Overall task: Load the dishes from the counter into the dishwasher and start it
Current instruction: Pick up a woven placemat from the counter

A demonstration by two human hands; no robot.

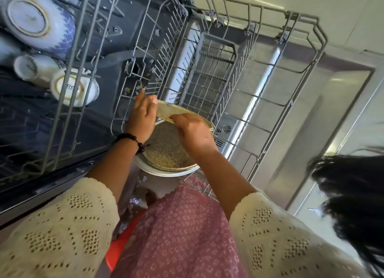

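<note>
Grey wire racks and a stainless dishwasher door [291,103] fill the background, seen from above beside pale cabinet fronts. At far left, the upper rack [68,74] is seen to carry glazed ceramic pieces turned bottom-up: a blue-and-white bowl [37,18] with a gilt foot ring, and below it two small white cups [31,66] [74,88] lying close together.

Toward the middle, the lower rack [207,49] is pulled out over the open door; its thin upright tines run in rows and its slots hold nothing that can be seen. A stack of round plates [166,153] is held just above its near corner. The lowest plate is smooth and white; those above are tan, speckled and matte, with pale rims.

The left hand [143,119], a dark bead bracelet [133,141] at its wrist, is laid against the left edge of the stack, its fingers [141,99] curled up round the rim of the top plate [176,112]. That plate is tilted up off the stack, its edge running from upper left to lower right. The right hand [193,132] grips the same plate along its near edge, fingers [178,117] pinched over the rim.

The empty tines lie just beyond and to the right of the lifted plate, so the right hand is judged nearer to them. The plate would likely need turning on edge, in line with the tine rows, before being slotted in.
</note>
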